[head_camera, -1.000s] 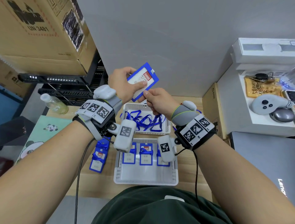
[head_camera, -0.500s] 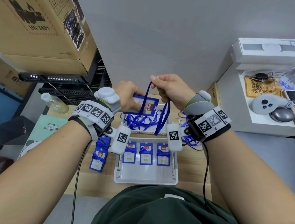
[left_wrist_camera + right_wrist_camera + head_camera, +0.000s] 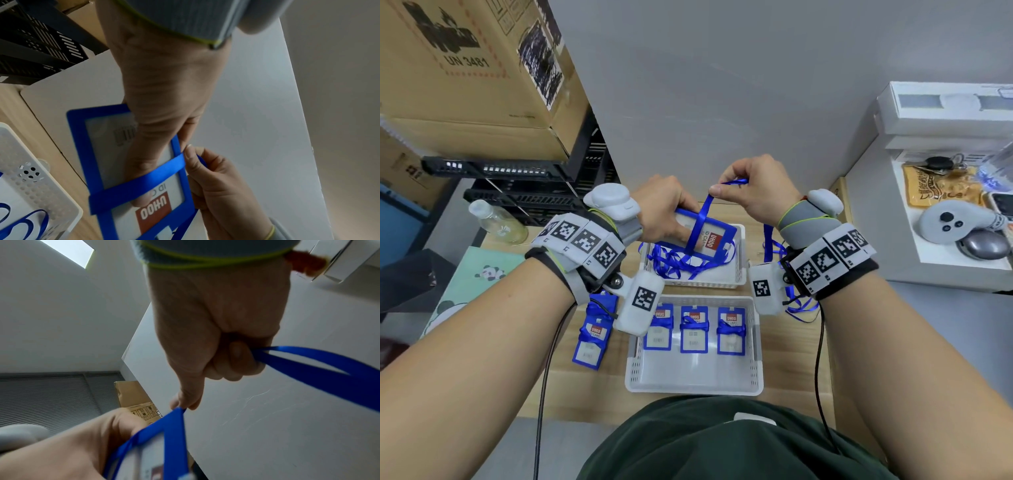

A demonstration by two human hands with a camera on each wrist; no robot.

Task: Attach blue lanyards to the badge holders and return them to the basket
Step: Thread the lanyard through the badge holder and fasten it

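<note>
Holding the flat rectangular badge holder (image 3: 700,236) (blue frame, clear window) above the far basket (image 3: 738,270), your left hand (image 3: 664,209) grips it, thumb on its face. Your right hand (image 3: 753,192) pinches the smooth blue ribbon lanyard (image 3: 702,219) stretched across it. That perforated white basket holds loose lanyards; the near basket (image 3: 693,383) holds three wrapped badges.

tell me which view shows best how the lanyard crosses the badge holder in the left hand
The left wrist view: the lanyard runs as a flat band slanting across the badge holder, over the thumb of the left hand. The head view shows the same crossing smaller. The right wrist view shows only a blurred corner and the right hand pinching the strap.
</note>
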